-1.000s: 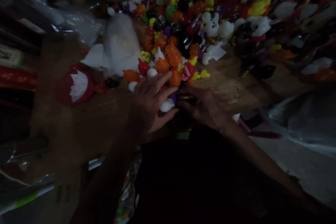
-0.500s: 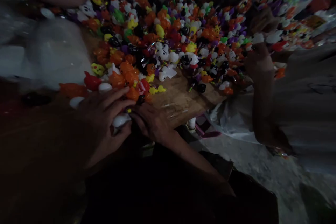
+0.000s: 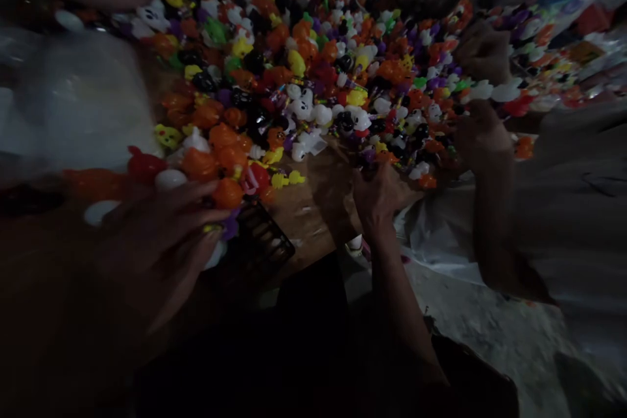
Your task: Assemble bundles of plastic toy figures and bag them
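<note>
My left hand [image 3: 169, 235] is at the near left of the table, its thumb and fingers closed around a small purple plastic toy [image 3: 230, 225] with a yellow bit. A white rounded piece [image 3: 215, 255] shows just below that thumb. Beside these fingers lies a black slotted tray [image 3: 267, 235], partly in shadow. My right hand [image 3: 378, 199] is stretched to the near edge of the toy heap, fingers curled down by an orange toy [image 3: 386, 155] and a purple one. What those fingertips grip, if anything, is hidden.
A large heap of small plastic toys [image 3: 304, 46] covers the wooden table [image 3: 313, 209]. Clear plastic bags [image 3: 93, 98] stand at the left. A dark bowl of toys [image 3: 416, 0] sits at the back. On the right, another person's hands [image 3: 482, 130] work over the heap.
My right hand has left the left hand and moved right to the heap's near edge, uncovering the black tray. My left hand has shifted slightly left, with the purple toy now showing in its fingers.
</note>
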`<move>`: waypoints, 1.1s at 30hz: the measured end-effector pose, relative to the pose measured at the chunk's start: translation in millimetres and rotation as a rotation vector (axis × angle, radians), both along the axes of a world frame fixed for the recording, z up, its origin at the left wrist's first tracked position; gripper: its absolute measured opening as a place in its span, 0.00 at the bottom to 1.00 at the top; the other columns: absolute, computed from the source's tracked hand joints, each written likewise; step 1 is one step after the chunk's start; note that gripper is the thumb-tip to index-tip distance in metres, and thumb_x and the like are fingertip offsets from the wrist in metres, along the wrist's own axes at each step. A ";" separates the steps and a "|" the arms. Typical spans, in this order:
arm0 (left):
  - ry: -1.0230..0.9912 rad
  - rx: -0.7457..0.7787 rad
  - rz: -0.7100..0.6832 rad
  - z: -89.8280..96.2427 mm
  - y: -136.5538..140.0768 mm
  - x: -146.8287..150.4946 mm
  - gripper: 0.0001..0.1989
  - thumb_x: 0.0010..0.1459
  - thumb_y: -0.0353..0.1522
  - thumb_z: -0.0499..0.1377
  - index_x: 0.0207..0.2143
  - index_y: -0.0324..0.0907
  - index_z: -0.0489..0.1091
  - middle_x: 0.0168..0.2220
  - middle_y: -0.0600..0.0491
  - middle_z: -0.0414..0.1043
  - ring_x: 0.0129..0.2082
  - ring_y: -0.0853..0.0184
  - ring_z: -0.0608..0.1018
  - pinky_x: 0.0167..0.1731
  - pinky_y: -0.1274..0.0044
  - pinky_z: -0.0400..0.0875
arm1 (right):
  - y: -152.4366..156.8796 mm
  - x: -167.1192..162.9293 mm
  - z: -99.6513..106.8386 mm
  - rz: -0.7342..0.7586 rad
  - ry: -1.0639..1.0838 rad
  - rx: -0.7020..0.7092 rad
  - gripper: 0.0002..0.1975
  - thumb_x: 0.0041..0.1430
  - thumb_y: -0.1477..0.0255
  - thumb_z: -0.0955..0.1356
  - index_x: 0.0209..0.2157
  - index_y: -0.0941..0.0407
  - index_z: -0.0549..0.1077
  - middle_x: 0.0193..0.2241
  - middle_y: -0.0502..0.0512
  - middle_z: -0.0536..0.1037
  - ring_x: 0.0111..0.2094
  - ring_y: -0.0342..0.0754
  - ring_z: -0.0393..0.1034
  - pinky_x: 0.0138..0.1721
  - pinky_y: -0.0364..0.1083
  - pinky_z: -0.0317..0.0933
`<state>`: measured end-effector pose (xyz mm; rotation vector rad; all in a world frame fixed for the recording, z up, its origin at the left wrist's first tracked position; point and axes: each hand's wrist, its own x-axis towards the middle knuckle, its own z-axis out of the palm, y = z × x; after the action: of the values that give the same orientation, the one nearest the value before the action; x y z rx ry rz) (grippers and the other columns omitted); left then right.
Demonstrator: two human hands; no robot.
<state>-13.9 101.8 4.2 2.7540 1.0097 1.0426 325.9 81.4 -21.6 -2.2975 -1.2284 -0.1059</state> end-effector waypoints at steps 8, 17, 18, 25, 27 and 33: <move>0.056 0.008 -0.086 1.6 5.3 -12.2 0.19 0.57 0.32 0.64 0.51 0.54 0.74 0.69 0.58 0.65 0.56 0.50 0.80 0.53 0.61 0.72 | 26.5 -5.8 -20.8 -0.083 -0.076 -0.110 0.16 0.67 0.73 0.64 0.54 0.62 0.71 0.50 0.67 0.78 0.43 0.56 0.75 0.42 0.50 0.65; -0.066 -0.088 0.084 18.8 -10.4 21.3 0.03 0.67 0.31 0.60 0.39 0.47 0.75 0.57 0.47 0.77 0.53 0.52 0.82 0.53 0.57 0.73 | 6.5 13.7 -3.9 0.119 -0.281 0.363 0.17 0.72 0.67 0.62 0.50 0.56 0.79 0.43 0.62 0.78 0.44 0.53 0.75 0.44 0.50 0.68; -0.083 -0.093 0.106 19.5 -11.5 23.3 0.04 0.68 0.31 0.60 0.38 0.46 0.75 0.56 0.47 0.78 0.53 0.52 0.82 0.53 0.56 0.74 | -2.0 13.6 -3.0 0.122 -0.281 0.397 0.16 0.71 0.66 0.63 0.49 0.56 0.80 0.42 0.61 0.78 0.43 0.53 0.75 0.44 0.51 0.68; -0.099 -0.076 0.129 19.3 -13.0 22.7 0.05 0.68 0.32 0.60 0.38 0.45 0.76 0.56 0.49 0.79 0.56 0.56 0.81 0.61 0.57 0.73 | -67.5 -16.7 -33.6 0.302 0.029 0.341 0.16 0.70 0.62 0.66 0.47 0.56 0.82 0.37 0.59 0.80 0.35 0.50 0.73 0.38 0.50 0.68; -0.097 -0.063 0.132 19.3 -12.3 21.2 0.04 0.67 0.33 0.61 0.38 0.46 0.76 0.56 0.51 0.79 0.57 0.58 0.80 0.61 0.60 0.73 | -70.8 -22.4 -43.6 0.332 0.029 0.221 0.17 0.69 0.63 0.65 0.47 0.56 0.82 0.37 0.60 0.81 0.37 0.52 0.72 0.41 0.53 0.67; -0.050 -0.124 0.137 23.7 -14.1 19.8 0.05 0.68 0.33 0.60 0.39 0.46 0.77 0.58 0.50 0.77 0.59 0.58 0.79 0.64 0.58 0.71 | -52.8 -15.5 -34.4 0.356 -0.194 -0.124 0.16 0.69 0.67 0.63 0.44 0.55 0.82 0.41 0.63 0.78 0.42 0.56 0.68 0.45 0.55 0.61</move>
<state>5.9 87.7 28.0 2.5788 1.2269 1.0218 310.4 28.6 -56.0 -2.1689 -1.7691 -0.1295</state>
